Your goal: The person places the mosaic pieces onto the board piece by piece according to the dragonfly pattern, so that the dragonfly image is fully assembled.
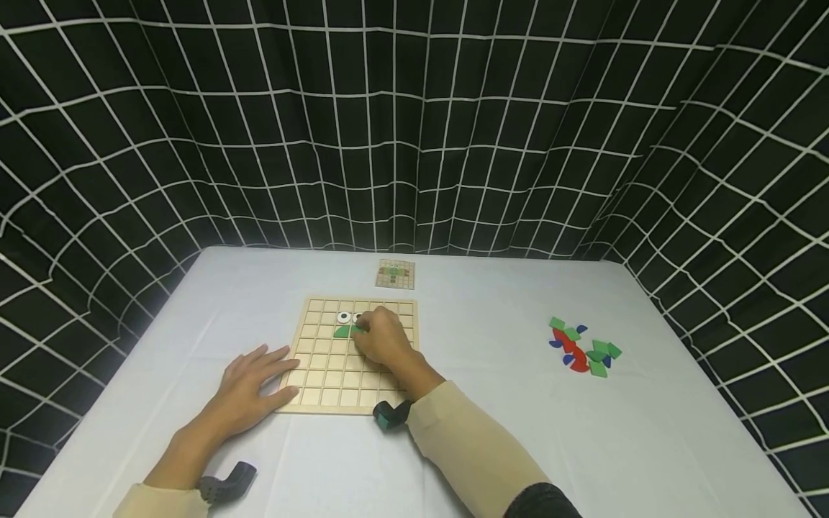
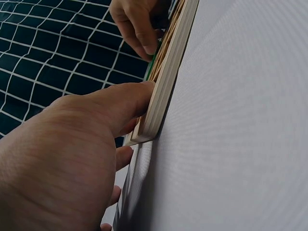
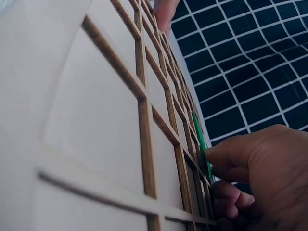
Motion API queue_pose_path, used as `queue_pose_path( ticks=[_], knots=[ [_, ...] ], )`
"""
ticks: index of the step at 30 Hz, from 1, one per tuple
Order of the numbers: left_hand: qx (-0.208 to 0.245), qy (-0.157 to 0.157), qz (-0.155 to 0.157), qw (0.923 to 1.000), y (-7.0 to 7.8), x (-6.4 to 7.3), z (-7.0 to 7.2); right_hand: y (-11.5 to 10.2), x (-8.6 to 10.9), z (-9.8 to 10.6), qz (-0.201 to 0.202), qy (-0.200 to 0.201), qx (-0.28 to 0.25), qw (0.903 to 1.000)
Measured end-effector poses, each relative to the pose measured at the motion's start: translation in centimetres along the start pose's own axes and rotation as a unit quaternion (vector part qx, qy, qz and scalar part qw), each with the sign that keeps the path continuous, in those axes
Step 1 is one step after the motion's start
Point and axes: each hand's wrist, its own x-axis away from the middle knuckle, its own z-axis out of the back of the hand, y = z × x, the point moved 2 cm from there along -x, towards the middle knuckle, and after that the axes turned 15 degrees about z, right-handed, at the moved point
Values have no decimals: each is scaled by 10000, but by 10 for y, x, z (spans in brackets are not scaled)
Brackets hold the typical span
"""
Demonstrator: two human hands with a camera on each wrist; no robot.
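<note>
A wooden grid board point(image 1: 316, 378) lies on the white table, its square cells edged by raised strips. In its upper part sit two white eye discs with dark centres; the left eye disc point(image 1: 344, 316) is in full view, the right one partly behind my fingers. Below them lies a green curved piece point(image 1: 341, 332). My right hand point(image 1: 382, 338) pinches a second green piece point(image 1: 358, 329) beside it, mostly covered by the fingers. My left hand point(image 1: 249, 385) rests at the board's left edge with fingers spread, thumb point(image 2: 139, 94) touching the rim.
A small pattern card point(image 1: 396, 274) lies behind the board. To the right, loose green pieces point(image 1: 599, 369), red pieces point(image 1: 578, 358) and blue pieces point(image 1: 582, 329) lie in a scattered group. Black netted curtain point(image 1: 414, 129) surrounds the table's back and sides.
</note>
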Motion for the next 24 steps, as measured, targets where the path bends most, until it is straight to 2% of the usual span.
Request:
queue_pose_path(
  ticks=[5, 12, 18, 24],
  knots=[
    [0, -5, 63, 10000, -1, 0, 0, -2, 1, 11, 210, 104, -237, 9994],
    [32, -1, -27, 10000, -2, 0, 1, -23, 9, 56, 846, 519, -540, 9936],
    [27, -17, -29, 10000, -3, 1, 2, -37, 26, 93, 1341, 1034, -760, 9826],
    [26, -7, -40, 10000, -3, -1, -1, -38, 49, 119, 1853, 1449, -834, 9684]
  ],
)
